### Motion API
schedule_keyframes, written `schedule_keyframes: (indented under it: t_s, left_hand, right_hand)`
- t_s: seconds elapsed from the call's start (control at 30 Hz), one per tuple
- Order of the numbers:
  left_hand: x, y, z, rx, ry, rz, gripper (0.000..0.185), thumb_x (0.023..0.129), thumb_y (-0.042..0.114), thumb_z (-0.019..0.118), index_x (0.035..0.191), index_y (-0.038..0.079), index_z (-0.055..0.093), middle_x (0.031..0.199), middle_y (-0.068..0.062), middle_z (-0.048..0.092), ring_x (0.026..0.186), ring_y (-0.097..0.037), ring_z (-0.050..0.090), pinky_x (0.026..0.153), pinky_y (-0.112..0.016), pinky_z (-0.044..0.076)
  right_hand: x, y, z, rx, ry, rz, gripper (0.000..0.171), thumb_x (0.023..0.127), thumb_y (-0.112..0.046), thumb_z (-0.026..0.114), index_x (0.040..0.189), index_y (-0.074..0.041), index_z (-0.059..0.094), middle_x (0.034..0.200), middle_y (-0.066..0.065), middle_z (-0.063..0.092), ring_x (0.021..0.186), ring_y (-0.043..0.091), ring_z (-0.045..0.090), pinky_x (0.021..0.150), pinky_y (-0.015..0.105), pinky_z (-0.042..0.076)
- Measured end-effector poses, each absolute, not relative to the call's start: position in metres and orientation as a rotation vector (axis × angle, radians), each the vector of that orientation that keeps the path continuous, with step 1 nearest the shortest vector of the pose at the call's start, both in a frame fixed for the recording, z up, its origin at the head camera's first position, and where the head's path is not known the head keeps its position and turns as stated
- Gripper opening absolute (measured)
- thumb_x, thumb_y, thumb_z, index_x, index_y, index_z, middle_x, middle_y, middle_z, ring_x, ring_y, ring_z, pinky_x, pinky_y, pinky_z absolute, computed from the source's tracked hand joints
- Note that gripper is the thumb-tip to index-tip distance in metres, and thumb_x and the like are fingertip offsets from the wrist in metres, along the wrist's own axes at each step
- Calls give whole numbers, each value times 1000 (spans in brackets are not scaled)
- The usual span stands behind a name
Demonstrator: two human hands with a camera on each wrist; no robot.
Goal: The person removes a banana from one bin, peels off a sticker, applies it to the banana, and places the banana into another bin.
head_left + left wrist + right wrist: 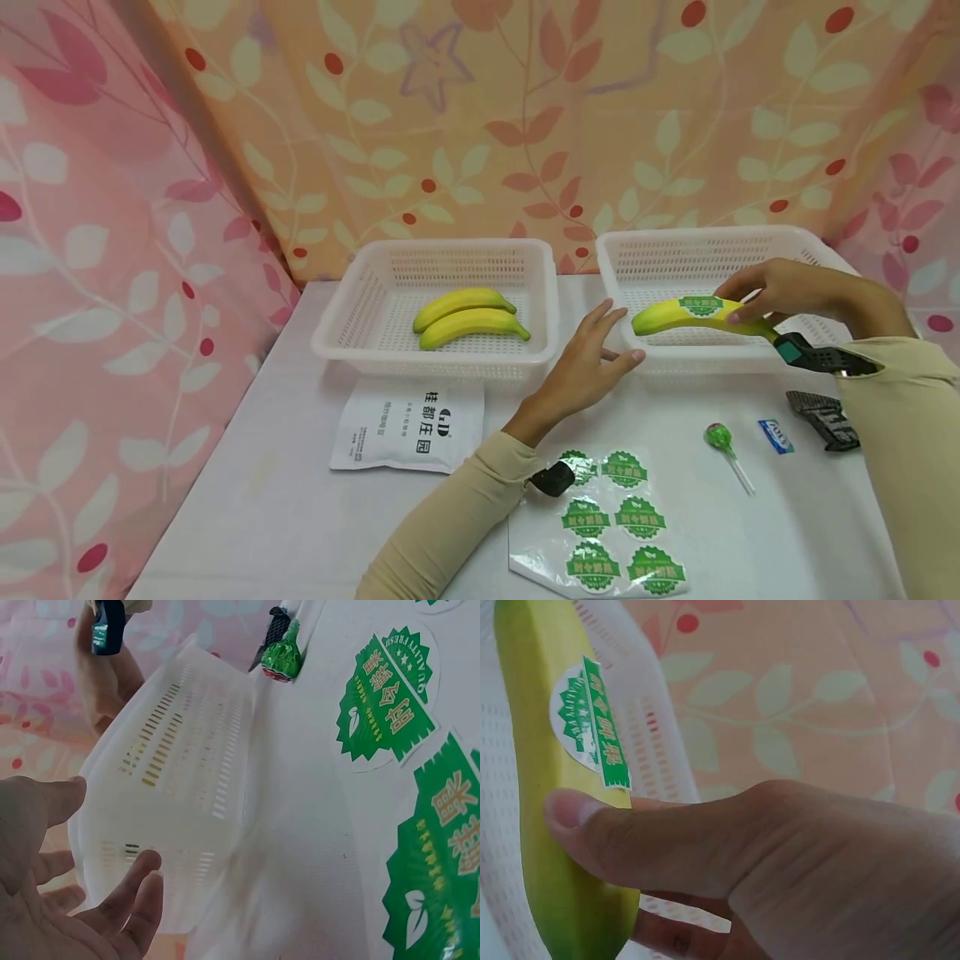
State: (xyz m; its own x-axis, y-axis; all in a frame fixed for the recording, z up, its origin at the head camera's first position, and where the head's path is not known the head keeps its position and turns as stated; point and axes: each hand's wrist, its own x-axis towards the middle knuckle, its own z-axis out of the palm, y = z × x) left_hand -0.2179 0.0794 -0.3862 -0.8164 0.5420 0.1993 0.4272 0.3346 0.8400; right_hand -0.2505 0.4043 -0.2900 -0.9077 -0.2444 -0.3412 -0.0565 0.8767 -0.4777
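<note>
My right hand [738, 302] grips a yellow banana [675, 317] above the front of the right white basket [750, 242]. A round green sticker [701, 305] sits on the banana's peel; in the right wrist view my thumb [630, 829] presses across the banana [540, 847] just below the sticker [592, 724]. My left hand [600, 350] hovers open with spread fingers just left of that basket's front corner, holding nothing; its palm [60, 900] faces the basket wall [187, 787]. Two plain bananas [468, 321] lie in the left white basket [360, 292].
A sheet of green stickers [611, 525] lies at the table's front, under my left forearm. A green lollipop [718, 437], a small blue wrapper [775, 435] and a black object [821, 415] lie front right. A white printed packet [408, 425] lies before the left basket.
</note>
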Motion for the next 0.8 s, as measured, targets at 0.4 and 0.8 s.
schedule_keyframes:
  t_s: [0.4,0.8]
  left_hand:
    - [-220,77,-388,919,2476,1511,67,106,34,68,165,20,38,176,3,22,106,-15,74,87,-19,56]
    - [-219,77,-387,911,2440,1532,67,105,34,68,165,22,39,176,6,21,107,-15,73,85,-19,56]
  right_hand:
    - [-260,407,-305,-68,2505,-621,69,93,-26,81,144,11,54,136,37,59,102,29,67,90,54,60]
    - [-258,411,-317,-32,2478,-671,74,94,-27,81,148,10,48,145,39,53,115,43,68,94,61,58]
